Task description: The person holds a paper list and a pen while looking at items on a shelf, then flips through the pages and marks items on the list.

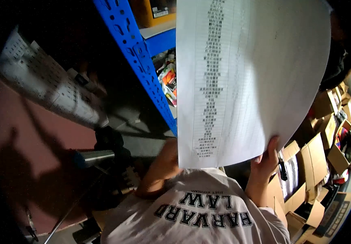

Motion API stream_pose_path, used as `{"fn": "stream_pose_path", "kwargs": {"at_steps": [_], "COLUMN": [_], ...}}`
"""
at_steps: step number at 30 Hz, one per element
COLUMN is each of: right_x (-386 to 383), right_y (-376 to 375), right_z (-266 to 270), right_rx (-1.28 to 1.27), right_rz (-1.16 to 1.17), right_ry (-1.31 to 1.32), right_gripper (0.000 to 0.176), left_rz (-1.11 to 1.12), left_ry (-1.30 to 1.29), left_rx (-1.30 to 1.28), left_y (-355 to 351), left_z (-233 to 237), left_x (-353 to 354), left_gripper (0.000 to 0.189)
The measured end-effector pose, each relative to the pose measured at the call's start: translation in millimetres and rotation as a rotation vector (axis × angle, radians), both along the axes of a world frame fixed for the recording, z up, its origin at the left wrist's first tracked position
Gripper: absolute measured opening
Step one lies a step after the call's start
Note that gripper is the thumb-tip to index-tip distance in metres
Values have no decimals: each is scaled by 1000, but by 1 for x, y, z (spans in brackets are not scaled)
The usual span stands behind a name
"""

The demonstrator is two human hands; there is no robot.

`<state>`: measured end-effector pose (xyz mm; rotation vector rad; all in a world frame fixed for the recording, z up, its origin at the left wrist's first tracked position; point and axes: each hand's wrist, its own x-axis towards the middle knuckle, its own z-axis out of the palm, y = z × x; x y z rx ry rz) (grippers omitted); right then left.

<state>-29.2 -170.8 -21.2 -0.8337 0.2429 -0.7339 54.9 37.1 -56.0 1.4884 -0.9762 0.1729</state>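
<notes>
Pinching paper (252, 81) low down with right hand (266, 161), maybe to stop flopping; cannot tell about hidden left fingers.

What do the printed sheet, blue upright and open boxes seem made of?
Printed sheet: matte white paper, given its thin, curving edge. Blue upright: probably painted metal, with regular punched slots. Open boxes: likely plain brown cardboard, from their stiff flaps.

A soft shadow crosses the pale paper (244, 81); warped corners are dark.
</notes>
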Motion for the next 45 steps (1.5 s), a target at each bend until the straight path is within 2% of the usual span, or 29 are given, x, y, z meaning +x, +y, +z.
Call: {"fn": "stream_pose_path", "kwargs": {"at_steps": [1, 3, 5, 6, 7, 10, 11, 12, 15, 17, 19, 22, 25, 28, 29, 33, 39, 44, 45], "right_x": [1, 2, 1, 2, 4, 7, 6, 7, 6, 9, 7, 10, 15, 18, 36, 38, 35, 25, 24], "right_y": [2, 3, 1, 2, 5, 7, 12, 12, 14, 19, 21, 24, 30, 30, 1, -2, 7, 5, 6], "right_z": [3, 0, -5, -7, -5, -3, 3, 3, 2, 9, 7, 4, 11, 5, -5, -6, 6, -1, -2], "right_rx": [44, 74, 45, 31, -40, -113, -48, -76, -114, -87, -76, -101, -113, -138, -113, -97, 7, -46, -62], "right_rz": [-3, 24, 37, 42, 21, 33, -57, -42, -12, -8, 40, 103, 87, 105, 99, 119, 43, 47, 52], "right_ry": [-30, -63, -80, -87, 13, -13, 61, 32, -14, 6, 0, -88, -90, -135, -101, -80, -37, -17, -23], "right_gripper": [19, 15, 14, 14, 31, 31, 29, 29, 27, 27, 26, 25, 24, 23, 24, 26, 26, 25, 24], "left_rz": [49, 446, 692, 746, 780, 838, 869, 898, 805, 241, -555, -438, -401, -351, -356, -343, -222, -308, -371], "left_ry": [-362, -1269, -1696, -1782, -1825, -1841, -1836, -1833, -2026, -1247, 541, 331, 564, 561, 572, 597, 378, 611, 561], "left_rx": [200, 503, 525, 513, 502, 463, 444, 424, 619, 631, 205, 62, -91, -89, -76, -137, 55, 131, 222], "left_y": [-4, -14, -22, -24, -24, -21, -20, -18, -3, 3, 4, 4, 5, 9, -22, -26, -20, -14, -11], "left_z": [-1, -6, -10, -10, -11, -11, -9, -8, 8, 38, 75, 70, 70, 72, 63, 51, 22, 64, 66], "left_x": [0, 0, -1, -1, -2, -3, -3, -3, -10, -15, -15, -19, -24, -25, -4, -8, -8, -6, 0], "left_gripper": [24, 29, 35, 38, 40, 42, 41, 40, 32, 24, 16, 9, 9, 8, 9, 9, 11, 14, 14]}}
